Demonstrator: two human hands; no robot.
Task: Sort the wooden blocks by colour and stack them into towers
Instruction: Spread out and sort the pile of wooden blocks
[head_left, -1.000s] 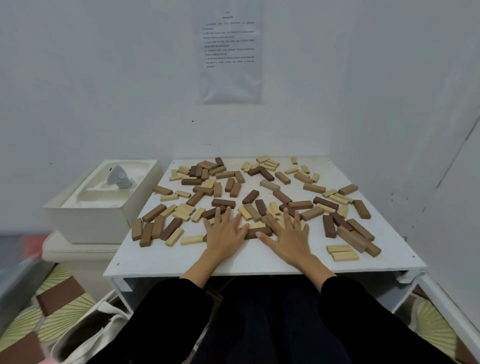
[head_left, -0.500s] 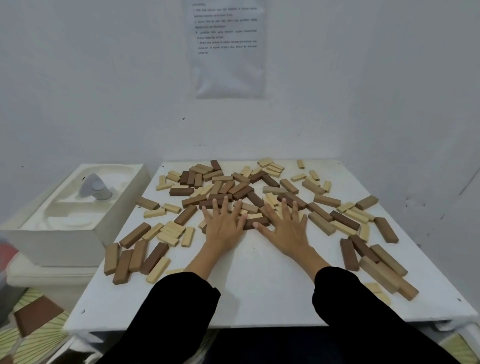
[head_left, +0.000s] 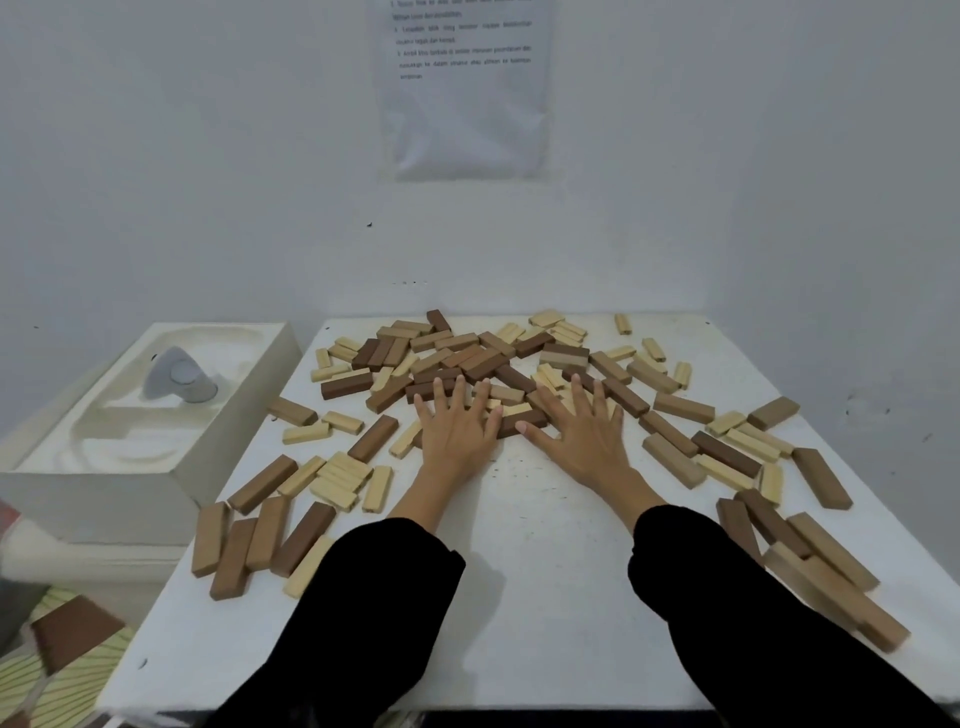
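Observation:
Several wooden blocks in pale, mid-brown and dark brown lie scattered flat over a white table (head_left: 524, 597). The thickest heap (head_left: 467, 358) sits at the far middle. My left hand (head_left: 457, 431) lies flat with fingers spread, its fingertips touching blocks at the heap's near edge. My right hand (head_left: 582, 436) lies flat beside it, fingers spread over pale and dark blocks. A dark brown block (head_left: 522, 422) lies between the two hands. Neither hand grips anything. No tower stands anywhere.
A white moulded box (head_left: 130, 441) with a grey part in it stands left of the table. Walls close in behind and on the right; a printed sheet (head_left: 462, 88) hangs on the back wall. Block clusters lie at the near left (head_left: 249, 540) and near right (head_left: 821, 566).
Both hands have slid away from me across the table, pushing the middle blocks into a tighter heap at the back. The camera has leaned in closer over the table.

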